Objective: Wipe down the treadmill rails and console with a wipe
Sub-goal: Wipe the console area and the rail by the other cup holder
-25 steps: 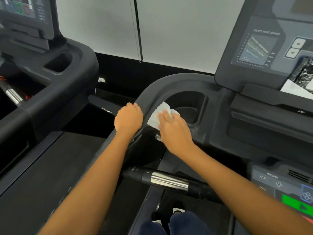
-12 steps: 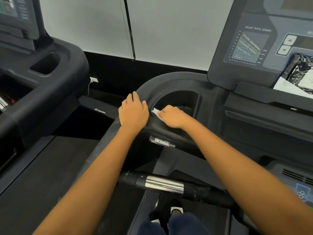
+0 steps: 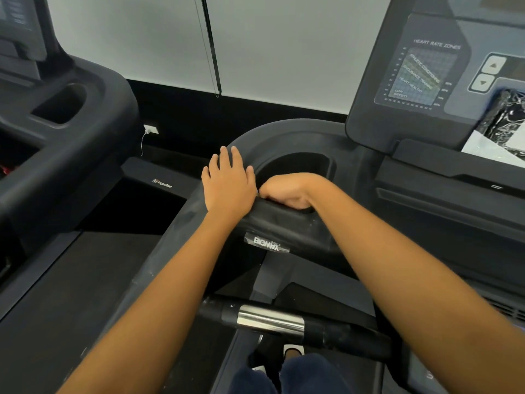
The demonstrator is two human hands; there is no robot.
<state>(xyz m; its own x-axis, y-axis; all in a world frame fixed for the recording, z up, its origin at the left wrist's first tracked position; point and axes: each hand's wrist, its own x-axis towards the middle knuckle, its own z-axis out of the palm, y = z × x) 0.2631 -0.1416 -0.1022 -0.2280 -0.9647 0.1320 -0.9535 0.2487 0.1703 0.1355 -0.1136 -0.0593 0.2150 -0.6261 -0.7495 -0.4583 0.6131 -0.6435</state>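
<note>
Head view: looks down on the front left corner of the treadmill.
Left hand [image 3: 228,183]: fingers straight, palm flat on the curved rail [image 3: 284,132] at the left edge of the console surround; it holds nothing.
Right hand [image 3: 287,191]: just beside the left hand, fingers curled over the near rim of the cup recess [image 3: 298,163]; whether they hold anything cannot be told.
Wipe: not visible; probably bunched under the right hand, unconfirmed.
Handling: judged light, soft and limp, prone to bunching; best spread and pinned flat under the fingers.
Outstanding: console panel [image 3: 420,72] and handlebar [image 3: 270,319] judged not yet wiped.
</note>
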